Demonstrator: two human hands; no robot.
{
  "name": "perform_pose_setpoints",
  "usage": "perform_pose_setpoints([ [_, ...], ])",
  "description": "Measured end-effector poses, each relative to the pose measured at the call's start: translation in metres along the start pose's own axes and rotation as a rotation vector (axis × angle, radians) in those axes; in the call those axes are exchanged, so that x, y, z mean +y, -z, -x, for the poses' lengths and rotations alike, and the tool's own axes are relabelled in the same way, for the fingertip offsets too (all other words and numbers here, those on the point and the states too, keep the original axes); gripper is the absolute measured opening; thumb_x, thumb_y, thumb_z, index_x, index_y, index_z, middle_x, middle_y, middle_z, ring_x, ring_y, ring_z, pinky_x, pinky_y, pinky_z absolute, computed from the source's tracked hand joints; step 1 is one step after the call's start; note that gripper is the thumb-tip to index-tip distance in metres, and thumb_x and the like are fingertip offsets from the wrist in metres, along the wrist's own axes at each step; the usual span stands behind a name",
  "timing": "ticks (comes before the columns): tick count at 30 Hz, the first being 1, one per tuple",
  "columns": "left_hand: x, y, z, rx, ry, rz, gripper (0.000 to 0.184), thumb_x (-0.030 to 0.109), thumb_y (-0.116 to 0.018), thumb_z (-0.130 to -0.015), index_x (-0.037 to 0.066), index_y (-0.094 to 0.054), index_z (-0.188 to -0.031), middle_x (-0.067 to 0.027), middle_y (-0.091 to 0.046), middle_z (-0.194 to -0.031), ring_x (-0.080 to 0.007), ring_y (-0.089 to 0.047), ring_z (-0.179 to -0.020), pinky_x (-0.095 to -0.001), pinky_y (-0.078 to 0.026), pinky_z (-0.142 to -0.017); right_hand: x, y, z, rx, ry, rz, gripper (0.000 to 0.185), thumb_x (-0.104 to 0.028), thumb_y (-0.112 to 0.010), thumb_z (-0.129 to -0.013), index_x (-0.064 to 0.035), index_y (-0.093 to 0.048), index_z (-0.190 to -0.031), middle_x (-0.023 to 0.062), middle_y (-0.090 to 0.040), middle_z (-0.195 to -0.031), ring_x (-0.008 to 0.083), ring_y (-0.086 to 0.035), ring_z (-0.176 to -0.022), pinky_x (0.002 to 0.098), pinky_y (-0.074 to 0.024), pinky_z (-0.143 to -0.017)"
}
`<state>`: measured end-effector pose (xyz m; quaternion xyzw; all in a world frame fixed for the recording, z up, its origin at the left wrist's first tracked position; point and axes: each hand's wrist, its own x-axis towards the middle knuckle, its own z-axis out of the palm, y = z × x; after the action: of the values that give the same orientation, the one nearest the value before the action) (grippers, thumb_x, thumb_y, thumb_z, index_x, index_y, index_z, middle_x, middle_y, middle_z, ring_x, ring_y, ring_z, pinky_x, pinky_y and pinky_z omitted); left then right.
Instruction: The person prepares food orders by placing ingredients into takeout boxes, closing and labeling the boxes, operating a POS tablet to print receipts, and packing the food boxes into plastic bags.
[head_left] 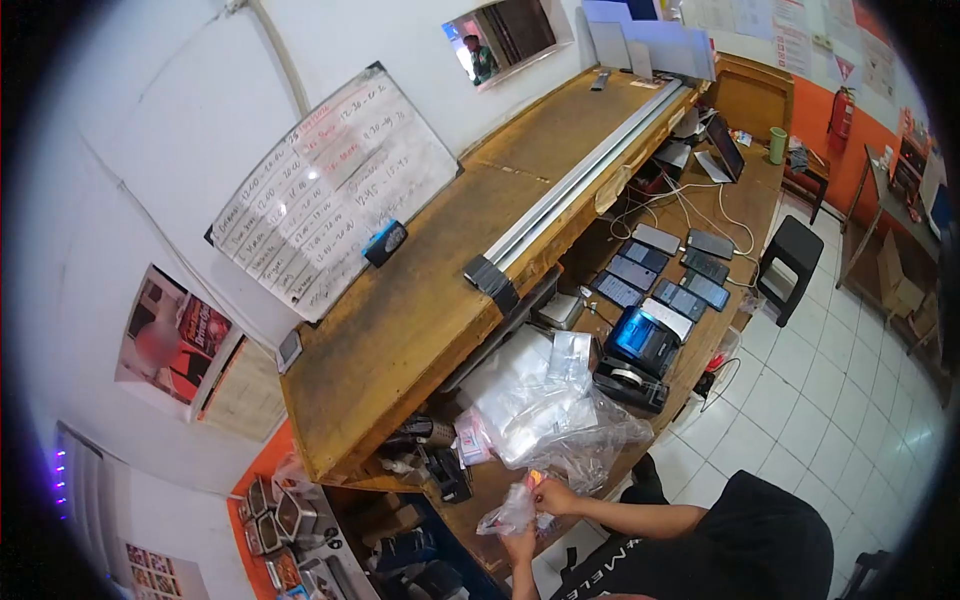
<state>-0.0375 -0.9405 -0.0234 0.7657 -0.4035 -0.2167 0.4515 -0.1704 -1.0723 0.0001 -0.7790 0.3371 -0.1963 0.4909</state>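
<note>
My left hand is closed round the lower part of a small clear plastic bag, over the desk's near edge. My right hand has its fingers bent and pressed together at the bag's upper side. By those fingers shows a small orange and pink piece, too small to make out. Large clear plastic bags lie loosely piled on the desk just beyond my hands. A pink-and-white packet rests at the pile's left side.
Right of the bags stand a tape dispenser and a blue-black device. Several phones lie in rows beyond, near white cables. A raised wooden shelf overhangs the desk. A black stool stands on the tiled floor.
</note>
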Motion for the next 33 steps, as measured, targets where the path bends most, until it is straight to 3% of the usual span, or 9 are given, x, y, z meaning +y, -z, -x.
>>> perform_pose_setpoints([
  [5, 0.035, 0.009, -0.007, -0.127, -0.034, -0.087, 0.049, 0.01, -0.08, -0.069, -0.004, -0.061, -0.113, -0.0204, -0.062, -0.115, -0.0323, -0.06, -0.109, -0.0414, -0.045, -0.095, -0.004, -0.001, 0.005, 0.077, 0.198, 0.141, 0.014, -0.014, -0.066, -0.07, -0.0032, -0.069, -0.08, 0.0195, -0.067, -0.08, 0.0356, -0.066, -0.075, 0.0441, -0.0517, -0.069],
  [12, 0.018, 0.008, -0.004, 0.062, -0.137, -0.125, 0.042, 0.01, -0.08, -0.067, -0.003, -0.066, -0.104, -0.0189, -0.068, -0.104, -0.0372, -0.063, -0.098, -0.0454, -0.047, -0.091, 0.023, -0.012, -0.013, -0.107, 0.008, 0.095, 0.017, -0.019, -0.069, -0.074, -0.0027, -0.07, -0.08, 0.0229, -0.066, -0.083, 0.0407, -0.065, -0.081, 0.0462, -0.0519, -0.074],
  [14, 0.025, 0.015, -0.008, -0.14, 0.077, 0.157, 0.044, 0.01, -0.081, -0.068, -0.003, -0.063, -0.107, -0.0181, -0.066, -0.11, -0.0329, -0.061, -0.104, -0.0427, -0.045, -0.093, 0.036, -0.036, -0.015, -0.053, -0.051, 0.121, 0.024, -0.023, -0.069, -0.074, -0.0036, -0.07, -0.088, 0.0199, -0.068, -0.086, 0.036, -0.066, -0.081, 0.0454, -0.0511, -0.074],
  [15, 0.02, 0.013, -0.008, -0.133, 0.049, 0.198, 0.046, 0.01, -0.082, -0.069, -0.003, -0.063, -0.108, -0.0169, -0.065, -0.112, -0.0295, -0.061, -0.106, -0.0409, -0.045, -0.094, -0.03, 0.017, 0.004, -0.068, 0.037, -0.013, 0.027, -0.025, -0.069, -0.076, -0.0038, -0.07, -0.093, 0.0199, -0.068, -0.091, 0.0357, -0.066, -0.086, 0.0447, -0.0508, -0.078],
  [26, 0.022, 0.01, 0.004, 0.073, 0.233, 0.078, 0.039, 0.006, -0.084, -0.063, -0.004, -0.067, -0.096, -0.0133, -0.071, -0.093, -0.0265, -0.068, -0.087, -0.0367, -0.052, -0.079, 0.014, -0.025, -0.003, -0.355, -0.145, -0.133, 0.022, -0.013, -0.066, -0.077, -0.0015, -0.07, -0.095, 0.0129, -0.069, -0.068, 0.0161, -0.067, -0.055, 0.0312, -0.0552, -0.054],
  [28, 0.017, 0.007, 0.004, 0.061, 0.245, 0.434, 0.036, 0.006, -0.083, -0.064, -0.004, -0.067, -0.095, -0.0126, -0.071, -0.096, -0.0207, -0.067, -0.087, -0.0349, -0.052, -0.077, -0.002, -0.015, 0.001, -0.276, -0.015, 0.012, 0.027, -0.015, -0.068, -0.075, -0.0034, -0.07, -0.099, 0.0161, -0.07, -0.08, 0.0226, -0.069, -0.067, 0.0367, -0.0559, -0.064],
  [29, 0.021, 0.016, 0.006, 0.023, 0.065, 0.075, 0.036, 0.004, -0.079, -0.068, -0.002, -0.066, -0.1, -0.0106, -0.07, -0.095, -0.0173, -0.065, -0.083, -0.0316, -0.051, -0.075, -0.002, -0.02, -0.001, -0.29, -0.006, 0.002, 0.027, -0.015, -0.068, -0.075, -0.0034, -0.07, -0.099, 0.0161, -0.07, -0.08, 0.0226, -0.069, -0.067, 0.0367, -0.0559, -0.064],
  [31, 0.021, 0.015, 0.008, -0.003, 0.091, 0.107, 0.033, 0.004, -0.076, -0.069, -0.001, -0.067, -0.1, -0.0099, -0.069, -0.093, -0.017, -0.064, -0.082, -0.0306, -0.05, -0.074, 0.0, -0.02, 0.0, -0.073, 0.362, 0.041, 0.035, -0.02, -0.07, -0.072, -0.006, -0.068, -0.104, 0.0182, -0.069, -0.096, 0.03, -0.068, -0.088, 0.0414, -0.0524, -0.08],
  [33, 0.02, 0.01, 0.009, -0.025, 0.091, 0.073, 0.025, 0.004, -0.072, -0.071, 0.0, -0.067, -0.095, -0.0083, -0.067, -0.082, -0.0182, -0.064, -0.075, -0.0306, -0.05, -0.07, -0.005, -0.016, 0.005, -0.142, 0.258, 0.061, 0.038, -0.022, -0.071, -0.071, -0.0066, -0.067, -0.106, 0.0178, -0.068, -0.101, 0.0318, -0.065, -0.095, 0.0421, -0.05, -0.085],
])
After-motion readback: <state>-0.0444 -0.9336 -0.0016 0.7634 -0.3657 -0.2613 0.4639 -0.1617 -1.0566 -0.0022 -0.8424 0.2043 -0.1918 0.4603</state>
